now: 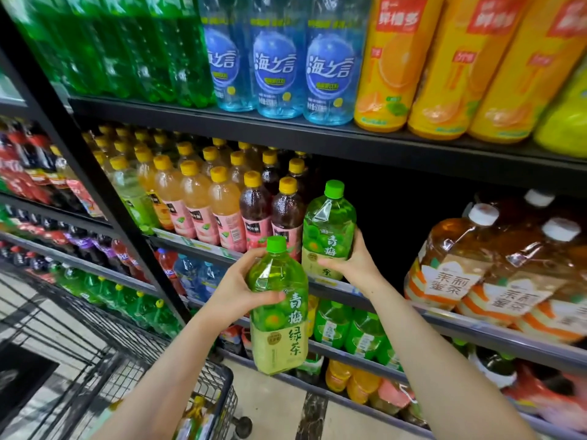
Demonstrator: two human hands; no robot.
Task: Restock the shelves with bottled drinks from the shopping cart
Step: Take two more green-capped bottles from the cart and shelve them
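Note:
My left hand (241, 290) grips a large green-tea bottle (279, 315) with a green cap, held upright in the air in front of the shelves. My right hand (351, 260) grips a second, identical green-tea bottle (328, 228) near its base, at the front edge of the middle shelf (444, 315). That bottle stands next to dark red drinks with yellow caps, beside a dark gap in the shelf. The black wire shopping cart (104, 354) is at the lower left, with more bottles (195, 417) showing inside it.
Amber tea bottles with white caps (495, 265) fill the middle shelf's right side. The upper shelf carries green, blue (276, 58) and orange (451, 65) bottles. Lower shelves hold green and orange drinks. A black upright post (95, 185) divides the shelving from cola bottles at the left.

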